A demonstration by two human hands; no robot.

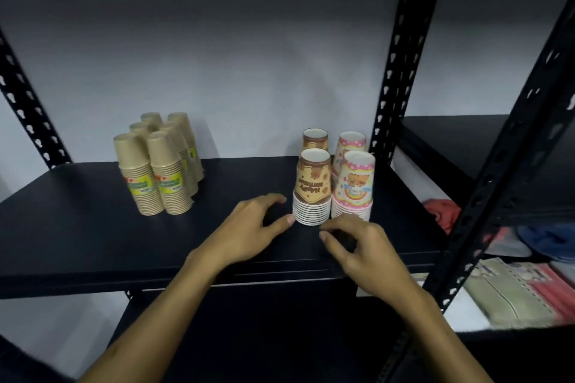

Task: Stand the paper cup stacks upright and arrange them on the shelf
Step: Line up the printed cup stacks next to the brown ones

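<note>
Right now the front brown-printed cup stack (312, 188) stands rim-down on the black shelf (77, 227), a band of white rims showing at its foot, cartoon print on the top cup. Behind it stands a second brown-printed stack (315, 140), and just to the right sit two pink-printed stacks (354, 186), one behind the other, all upright and packed close together. Over on the left, well apart, six kraft-brown stacks (158, 164) stand in a tight cluster, green and yellow labels on the front ones.

Left hand (249, 227) hovers low at the front stack's left side, fingers loosely curved, thumb tip at the bottom rims, gripping nothing. Right hand (364, 255) sits just in front of the stacks, fingers curled loosely with thumb and forefinger near each other, holding nothing.

Black perforated uprights (401, 56) frame the bay on the right. Beyond them, a lower shelf carries folded cloths (510, 292) in red, blue and beige.
</note>
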